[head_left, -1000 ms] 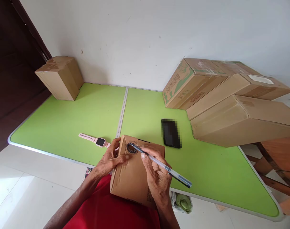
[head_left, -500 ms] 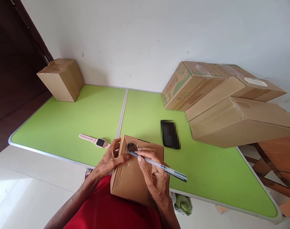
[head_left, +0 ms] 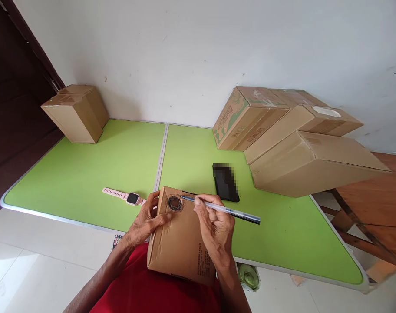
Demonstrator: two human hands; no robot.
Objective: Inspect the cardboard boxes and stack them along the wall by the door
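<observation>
A small brown cardboard box (head_left: pixel 181 239) is tilted toward me at the table's near edge, against my red clothing. My left hand (head_left: pixel 149 221) grips its left side, thumb on the top face and fingers around the edge. Near the box's far left corner is a dark round ring (head_left: pixel 175 203) with loose pen lines around it. A pen (head_left: pixel 224 209) is pinched in my right hand (head_left: pixel 214 224), its tip at the upper right of the ring. Printed text shows on the box's lower right. A pink smartwatch (head_left: pixel 132 198) lies left of the box.
On the green table (head_left: pixel 120 161), a dark, partly pixelated object (head_left: pixel 226 184) lies beyond the box. Several cardboard boxes (head_left: pixel 282 161) stand at the right, another carton (head_left: pixel 76 114) at the back left. A wooden piece of furniture (head_left: pixel 374 195) stands beyond the right edge.
The pen tip has moved from the ring's lower left to its upper right, and my right hand has shifted with it. The whole view has turned slightly. My left hand keeps its grip.
</observation>
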